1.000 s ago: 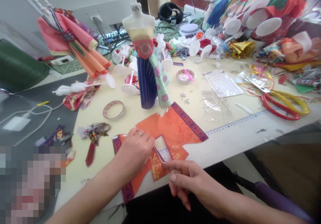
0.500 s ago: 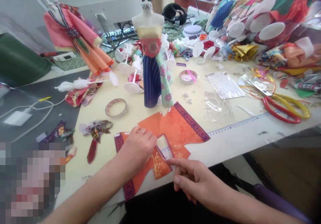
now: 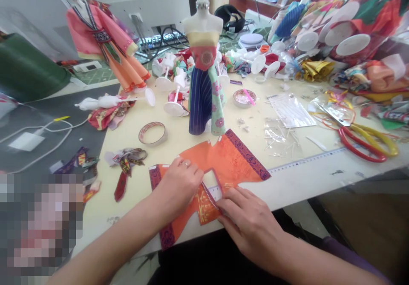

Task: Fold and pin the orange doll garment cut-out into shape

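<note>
Down at the near edge of the table [image 3: 297, 178], the little orange robe [image 3: 233, 161] is lying flat, its hem hanging over. Left hand [image 3: 180, 187] is still pressing it with curled fingers; can't tell if it's pinching. Right hand [image 3: 252, 225], hovering a moment ago, is now resting spread on the lower flap. Dressed mannequin [image 3: 204, 84] is standing just behind, and bare tabletop is stretching right toward the scissors [image 3: 367, 142].

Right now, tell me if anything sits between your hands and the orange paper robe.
Nothing visible does. The left hand presses on the left part of the orange paper robe, and the right hand lays its fingertips on the lower flap. The tape ring and dressed mannequin stand beyond the robe, not between.
</note>
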Tool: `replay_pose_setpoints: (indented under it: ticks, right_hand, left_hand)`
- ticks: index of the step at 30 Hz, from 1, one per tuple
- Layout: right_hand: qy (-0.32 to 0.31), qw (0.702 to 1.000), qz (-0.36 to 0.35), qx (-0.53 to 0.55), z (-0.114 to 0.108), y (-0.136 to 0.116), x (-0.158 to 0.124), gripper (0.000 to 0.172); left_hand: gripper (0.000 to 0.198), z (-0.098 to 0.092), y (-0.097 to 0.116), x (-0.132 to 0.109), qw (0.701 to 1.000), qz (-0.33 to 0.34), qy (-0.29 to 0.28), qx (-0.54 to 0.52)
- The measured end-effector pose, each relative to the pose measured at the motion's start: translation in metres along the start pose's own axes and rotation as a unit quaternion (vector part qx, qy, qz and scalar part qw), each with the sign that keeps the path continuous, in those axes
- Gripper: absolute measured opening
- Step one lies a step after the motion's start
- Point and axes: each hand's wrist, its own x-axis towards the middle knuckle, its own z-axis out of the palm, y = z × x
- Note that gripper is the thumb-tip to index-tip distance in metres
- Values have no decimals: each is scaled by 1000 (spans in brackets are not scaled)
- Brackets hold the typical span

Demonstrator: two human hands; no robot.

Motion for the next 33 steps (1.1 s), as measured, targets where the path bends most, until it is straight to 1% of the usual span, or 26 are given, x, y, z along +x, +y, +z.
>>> replay_pose_setpoints:
  ticks: [6,15,21,29,33]
  right_hand:
    - [3,997,-11,-71,7,2,3,13]
    - [1,995,-12,-94,14,4,4,15]
    - [7,994,-23,-109,16,5,5,16]
    - [-2,994,-23,-110,11,4,2,15]
    - [-23,992,-23,-123,7,3,4,14]
  left_hand:
    - [15,2,-1,-1,1000,1,14,-2]
    - [15,0,-1,-1,1000,3,10,-8]
    - [14,1,-1,0,1000,4,25,-5]
    - [14,3,-2,-1,1000,7,21,-7]
    - [13,3,-3,-1,1000,7,21,-6]
